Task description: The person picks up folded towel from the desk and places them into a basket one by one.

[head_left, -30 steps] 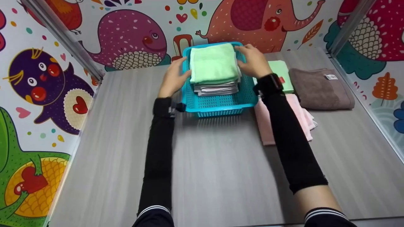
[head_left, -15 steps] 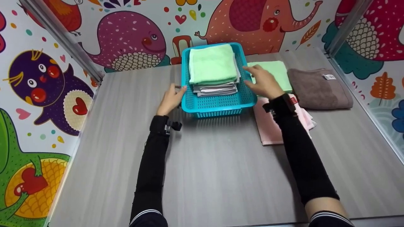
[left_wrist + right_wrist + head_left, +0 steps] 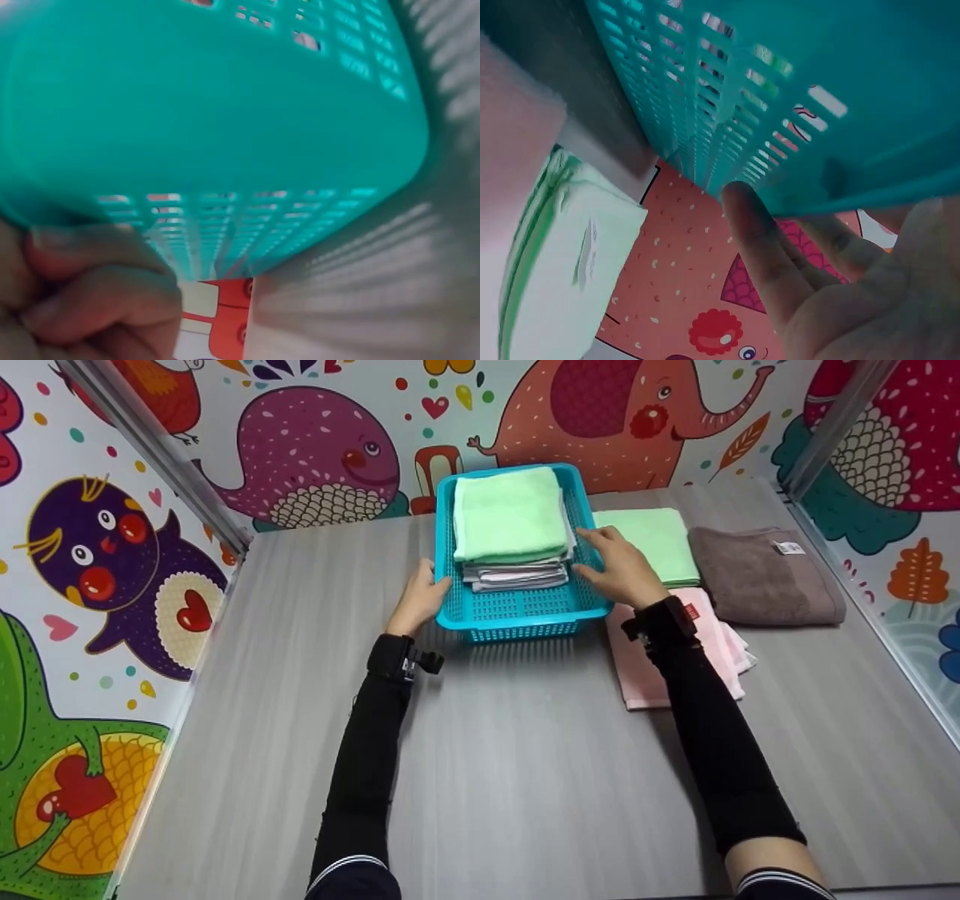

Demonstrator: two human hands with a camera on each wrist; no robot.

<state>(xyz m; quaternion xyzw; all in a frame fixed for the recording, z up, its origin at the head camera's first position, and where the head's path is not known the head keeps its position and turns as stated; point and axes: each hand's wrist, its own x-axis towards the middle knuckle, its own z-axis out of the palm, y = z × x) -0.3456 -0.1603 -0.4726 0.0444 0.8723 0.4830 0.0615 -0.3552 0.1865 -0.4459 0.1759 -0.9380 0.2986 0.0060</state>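
A blue-green plastic basket [image 3: 525,620] with slotted walls stands near the back wall. Inside it lies a stack of folded cloths, with a light green towel [image 3: 510,514] on top and thinner white and grey cloths [image 3: 517,575] below. My left hand [image 3: 420,598] grips the basket's left rim; in the left wrist view its fingers [image 3: 112,292] curl beneath the edge. On the opposite side my right hand [image 3: 621,568] holds the right rim, thumb over the edge. The right wrist view shows its fingers [image 3: 761,247] against the outer wall, under the rim.
Right of the basket lie a folded green towel [image 3: 652,540], a pink towel [image 3: 637,675] partly under my right forearm, and a folded brown towel [image 3: 765,577]. Cartoon-printed walls [image 3: 442,427] border the grey table [image 3: 495,780] at the back and sides.
Both hands have moved back toward me from beside the towel stack to the basket's side rims. The left fingers have closed on the rim. Basket and towels stay in place.
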